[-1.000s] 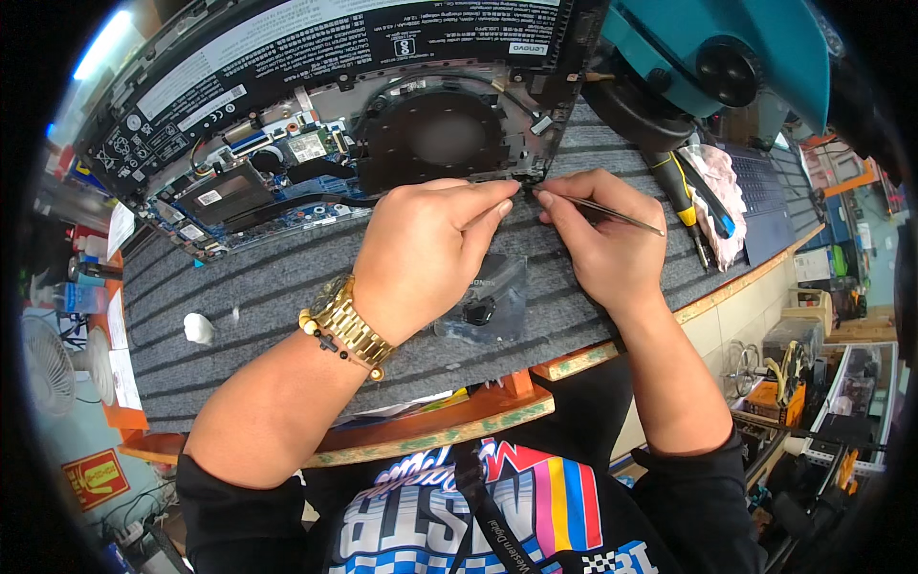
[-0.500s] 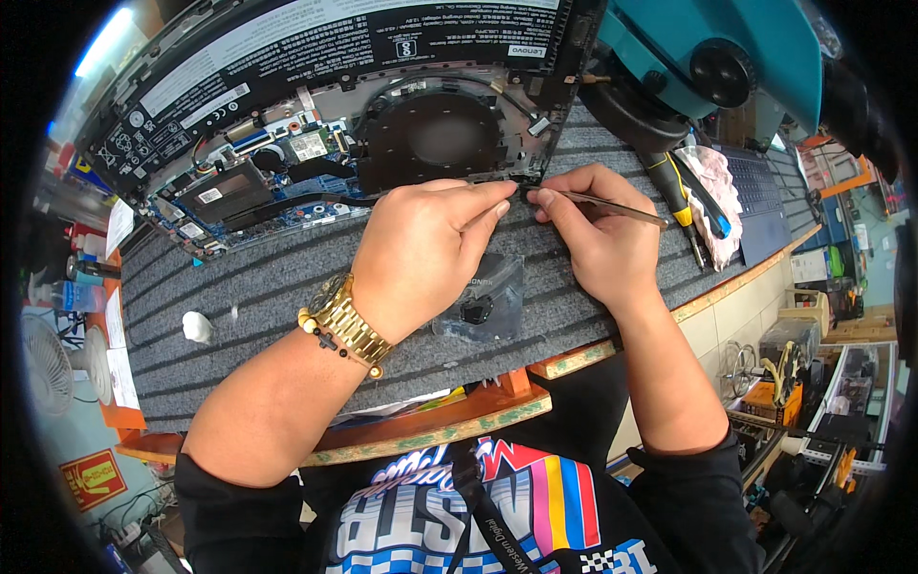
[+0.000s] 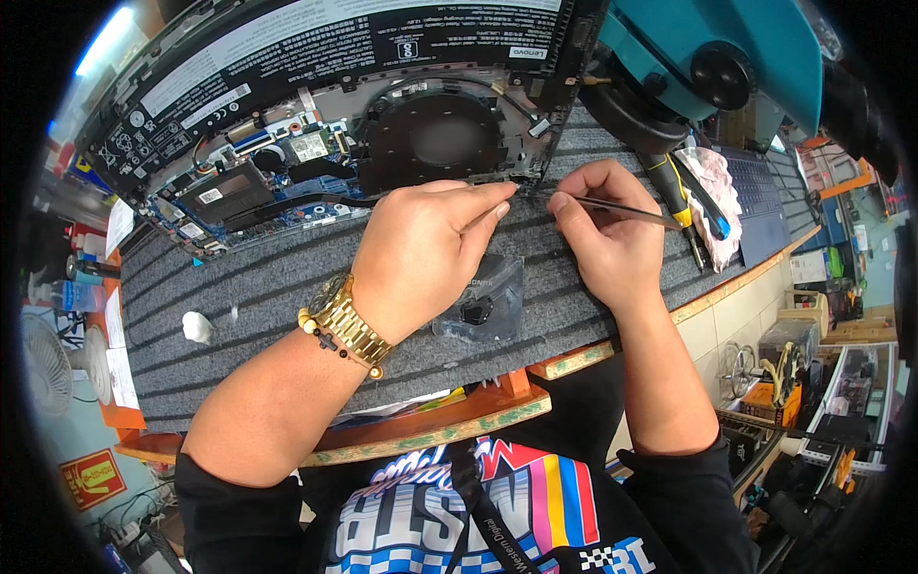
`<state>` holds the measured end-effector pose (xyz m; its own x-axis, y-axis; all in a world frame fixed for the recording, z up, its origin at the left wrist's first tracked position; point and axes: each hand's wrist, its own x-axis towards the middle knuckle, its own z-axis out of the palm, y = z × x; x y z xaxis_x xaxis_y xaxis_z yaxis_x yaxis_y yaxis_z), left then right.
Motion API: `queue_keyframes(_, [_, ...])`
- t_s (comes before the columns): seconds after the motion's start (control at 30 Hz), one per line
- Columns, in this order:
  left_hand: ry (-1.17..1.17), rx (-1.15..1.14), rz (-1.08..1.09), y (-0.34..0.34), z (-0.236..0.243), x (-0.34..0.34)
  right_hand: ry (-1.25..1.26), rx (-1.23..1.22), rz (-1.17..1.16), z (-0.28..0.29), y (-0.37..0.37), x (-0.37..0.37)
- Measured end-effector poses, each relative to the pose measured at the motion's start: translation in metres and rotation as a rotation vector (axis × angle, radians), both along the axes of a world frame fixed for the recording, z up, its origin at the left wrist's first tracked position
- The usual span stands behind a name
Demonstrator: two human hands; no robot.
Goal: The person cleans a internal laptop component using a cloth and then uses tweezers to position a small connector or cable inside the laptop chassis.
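Observation:
An opened laptop (image 3: pixel 449 91) lies at the far side of the mat, its black battery (image 3: pixel 287 67), blue circuit board (image 3: pixel 306 215) and round fan (image 3: pixel 435 139) bared. My left hand (image 3: pixel 411 239) is at the laptop's near right corner, thumb and forefinger pinched together. Whatever is between those fingertips is too small to make out. Just right of it, my right hand (image 3: pixel 617 234) grips slim metal tweezers (image 3: pixel 631 210), their tip pointing left toward the corner. Below the left fingers is a clear plastic bag (image 3: pixel 492 320) with a small black part (image 3: pixel 473 308) in it.
A teal device with a black knob (image 3: pixel 722 77) stands over the back right. Beside it lie a yellow-black screwdriver (image 3: pixel 674 191), a blue-black tool (image 3: pixel 708 210), a pinkish cloth (image 3: pixel 722 177) and a dark keyboard (image 3: pixel 760 196). A white wad (image 3: pixel 197 327) sits at left on the striped mat (image 3: pixel 258 316).
My right hand has drawn back slightly to the right with the tweezers, widening the gap from my left fingertips. The left hand and laptop have stayed put.

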<state>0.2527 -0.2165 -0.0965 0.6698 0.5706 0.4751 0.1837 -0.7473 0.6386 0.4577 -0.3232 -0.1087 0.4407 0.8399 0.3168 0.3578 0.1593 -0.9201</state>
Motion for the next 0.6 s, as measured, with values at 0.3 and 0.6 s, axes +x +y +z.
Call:
queue_keyframes(0.3, [-0.011, -0.001, -0.002, 0.0008, -0.0015, 0.0006, -0.06, 0.011, -0.002, 0.0027, -0.0017, -0.0036])
queue_keyframes(0.6, [-0.015, -0.003, -0.003, 0.0005, -0.0008, 0.0006, -0.131, 0.047, -0.005, 0.0019, 0.0, -0.005])
